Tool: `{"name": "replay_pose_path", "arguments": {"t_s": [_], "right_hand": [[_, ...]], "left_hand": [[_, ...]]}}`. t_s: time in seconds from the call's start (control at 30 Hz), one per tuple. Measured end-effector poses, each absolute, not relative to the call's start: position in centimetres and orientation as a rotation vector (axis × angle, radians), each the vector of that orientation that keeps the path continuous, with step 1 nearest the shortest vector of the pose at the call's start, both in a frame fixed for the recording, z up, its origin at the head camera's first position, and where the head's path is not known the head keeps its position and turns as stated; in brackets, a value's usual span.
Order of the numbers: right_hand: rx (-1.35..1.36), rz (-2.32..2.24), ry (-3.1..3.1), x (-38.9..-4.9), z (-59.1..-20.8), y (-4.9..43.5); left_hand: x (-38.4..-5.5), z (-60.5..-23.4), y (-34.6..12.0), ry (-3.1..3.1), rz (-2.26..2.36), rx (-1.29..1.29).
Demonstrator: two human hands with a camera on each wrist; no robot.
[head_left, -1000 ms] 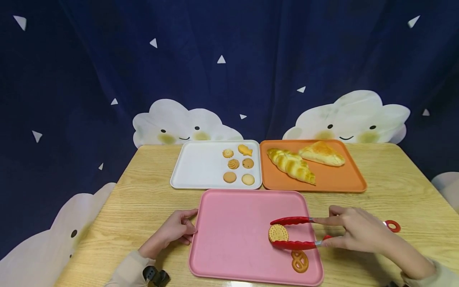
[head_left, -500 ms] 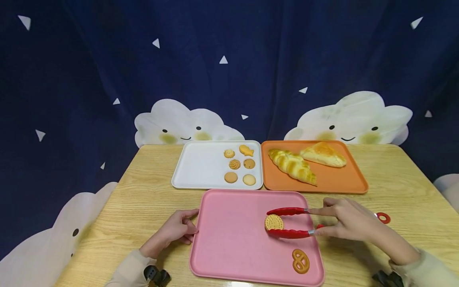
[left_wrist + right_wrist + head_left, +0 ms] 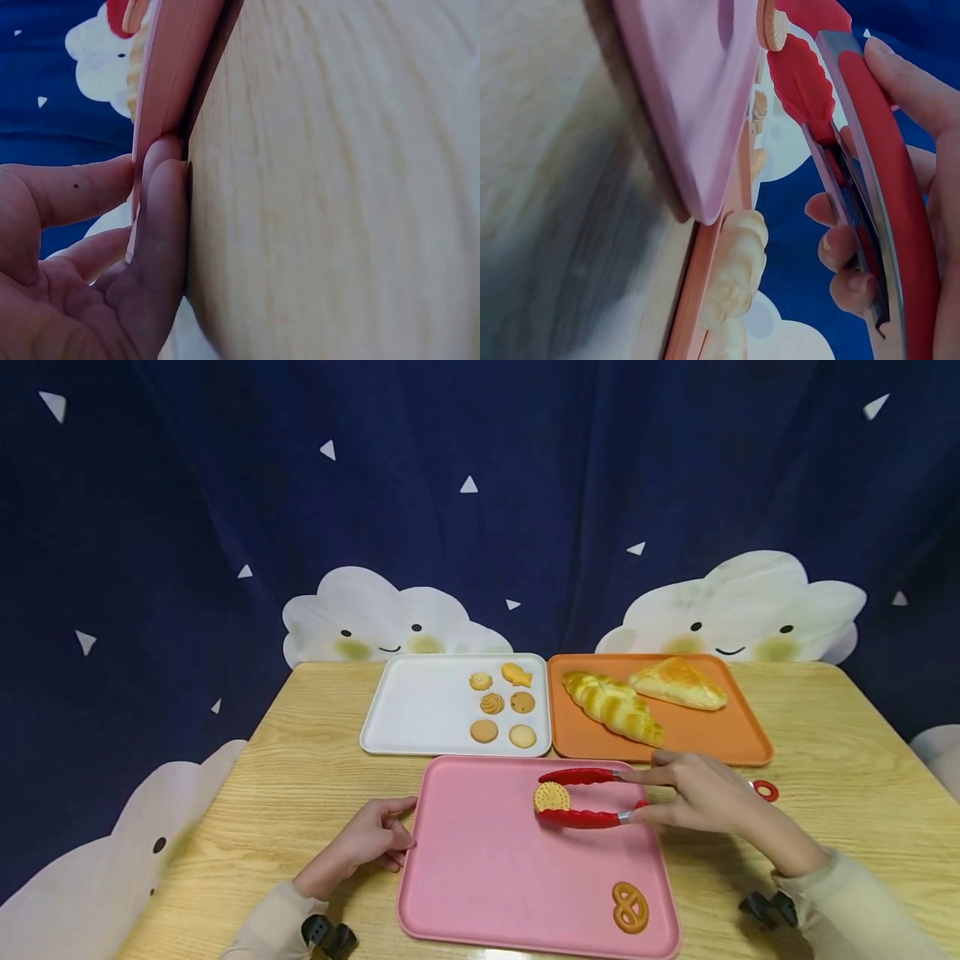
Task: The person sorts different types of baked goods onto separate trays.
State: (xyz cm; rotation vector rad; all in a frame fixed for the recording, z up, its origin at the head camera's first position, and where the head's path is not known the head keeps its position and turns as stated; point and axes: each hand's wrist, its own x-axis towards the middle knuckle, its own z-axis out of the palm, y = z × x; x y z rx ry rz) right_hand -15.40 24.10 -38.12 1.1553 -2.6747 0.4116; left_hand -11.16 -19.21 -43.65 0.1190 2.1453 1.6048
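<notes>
My right hand (image 3: 693,797) grips red-tipped tongs (image 3: 581,818) over the right part of the pink tray (image 3: 480,860). A round dotted biscuit (image 3: 552,797) sits between the tong tips. The right wrist view catches that biscuit (image 3: 772,28) edge-on beside a red tong tip (image 3: 802,79), above the tray. Fingers and thumb of the right hand wrap both tong arms. At the pink tray's left edge, my left hand (image 3: 367,837) holds the rim; in the left wrist view its fingertips (image 3: 166,161) lie against the tray's outer side, low by the table. A pretzel (image 3: 630,907) lies near the tray's front right corner.
Behind stands a white tray (image 3: 416,706) with several small biscuits (image 3: 491,703) on its right half. Beside it, an orange tray (image 3: 697,739) bears a braided bread (image 3: 615,706) and a triangular pastry (image 3: 677,683). All rest on a wooden table (image 3: 315,735).
My right hand has carried the tongs and the biscuit leftward and away from me, off from the pretzel. The left hand keeps its place at the pink tray's edge.
</notes>
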Motion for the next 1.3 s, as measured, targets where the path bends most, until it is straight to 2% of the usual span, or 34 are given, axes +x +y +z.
{"name": "replay_pose_path", "arguments": {"t_s": [1.3], "right_hand": [[1.012, 0.381, -2.831, -22.5, -35.4, 16.3]], "left_hand": [[-11.2, -43.8, -19.1, 2.168, 1.598, 0.111]]}}
